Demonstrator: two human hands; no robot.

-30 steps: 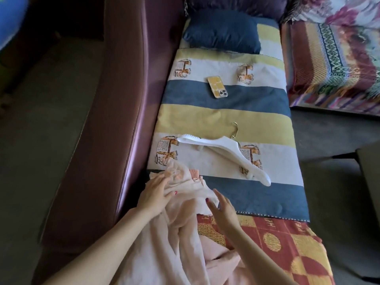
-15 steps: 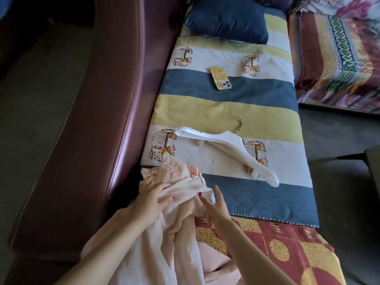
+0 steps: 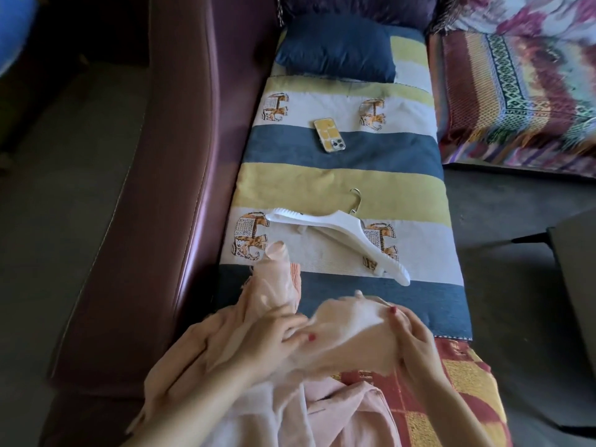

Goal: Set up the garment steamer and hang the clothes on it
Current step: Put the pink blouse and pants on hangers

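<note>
Sofa arm point(image 3: 180, 188) on the left, nothing going on there. Left hand point(image 3: 274, 337) now has its fingers closed on the pink garment point(image 3: 348, 330); half a second ago it was just pressing down on it. Right hand point(image 3: 416, 333) has gone from open palm to pinching the other edge, so the cloth is spread between them. Hanger point(image 3: 338, 230) lies untouched just beyond. Likely opening the neckline for the hanger. No steamer in view.

No readable text; gold lettering on red patterned cloth point(image 3: 464, 375) too blurred to make out.
</note>
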